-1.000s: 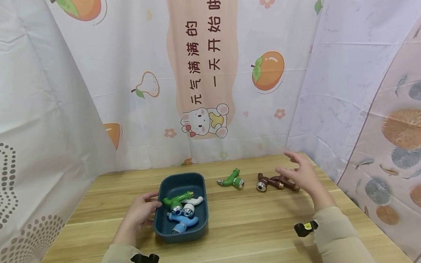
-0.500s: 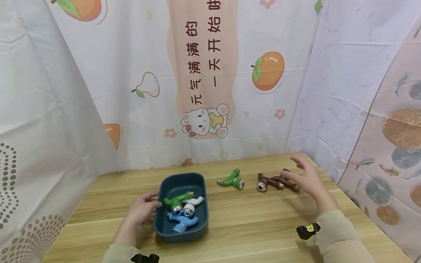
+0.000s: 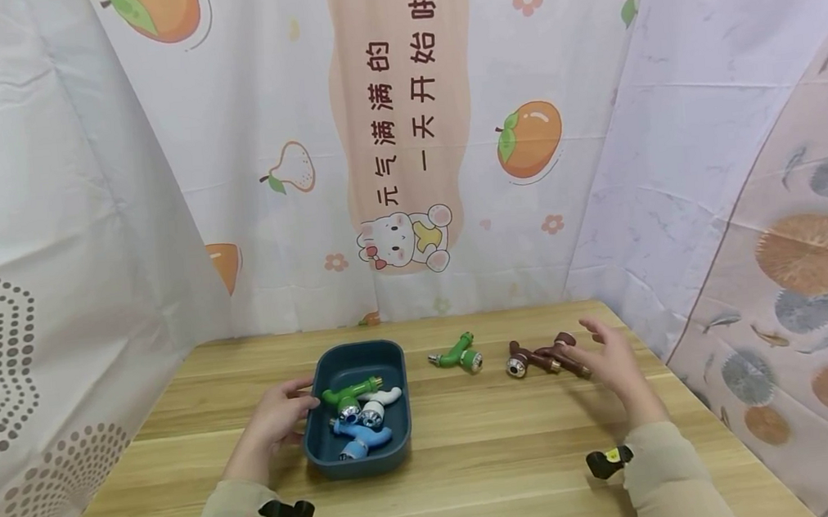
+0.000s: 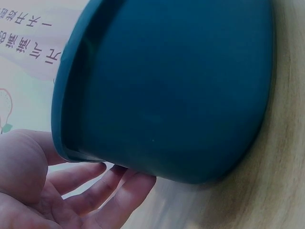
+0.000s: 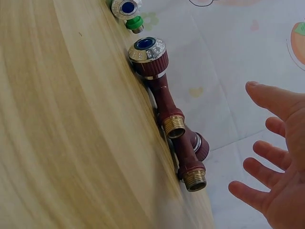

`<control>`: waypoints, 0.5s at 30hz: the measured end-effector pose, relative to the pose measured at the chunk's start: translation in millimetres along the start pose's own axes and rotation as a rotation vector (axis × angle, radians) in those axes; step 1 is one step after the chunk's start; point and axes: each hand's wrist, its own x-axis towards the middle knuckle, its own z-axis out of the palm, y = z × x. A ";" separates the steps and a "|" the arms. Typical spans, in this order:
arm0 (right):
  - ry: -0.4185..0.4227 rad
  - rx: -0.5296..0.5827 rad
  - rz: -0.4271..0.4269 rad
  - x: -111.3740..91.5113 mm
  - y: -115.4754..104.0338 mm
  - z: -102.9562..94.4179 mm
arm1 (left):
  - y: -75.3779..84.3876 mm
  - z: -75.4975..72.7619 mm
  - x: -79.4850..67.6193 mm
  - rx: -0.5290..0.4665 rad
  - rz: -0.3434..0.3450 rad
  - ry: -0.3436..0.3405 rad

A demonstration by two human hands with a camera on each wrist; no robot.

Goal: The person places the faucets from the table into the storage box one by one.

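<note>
At the left, my left hand (image 3: 283, 414) holds the side of a dark blue plastic bin (image 3: 362, 467), thumb over the rim and fingers against the outer wall (image 4: 190, 105). Inside lie a green faucet (image 3: 348, 396), a white faucet (image 3: 373, 410) and a blue faucet (image 3: 362, 439). My right hand (image 3: 610, 363) hovers beside two brown faucets, its fingers spread and holding nothing. The nearer-left brown faucet (image 5: 159, 90) has a chrome-rimmed knob and brass thread; the other brown faucet (image 5: 186, 155) lies against it. Another green faucet (image 3: 459, 355) rests on the table between bin and brown faucets.
The wooden table (image 3: 490, 457) reaches back to a printed curtain (image 3: 287, 245). More cloth hangs along both sides. Each wrist wears a small black camera, such as the right camera (image 3: 609, 462).
My right hand has shifted right and slightly lower, uncovering more of the right brown faucet. The left hand, bin and faucets stay in place.
</note>
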 end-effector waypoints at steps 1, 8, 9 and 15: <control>-0.001 -0.005 0.005 -0.3 0.8 0.3 | 0.2 0.0 0.0 0.000 -0.001 0.001; -0.012 -0.031 0.049 -1.2 8.3 3.9 | 0.1 -0.2 -0.6 0.005 0.000 0.004; -0.014 -0.029 0.054 -1.4 9.3 4.5 | 0.1 -0.3 -0.7 0.005 -0.001 0.004; -0.037 -0.026 0.062 -2.9 14.5 7.8 | -0.4 -0.5 0.0 0.002 -0.003 0.007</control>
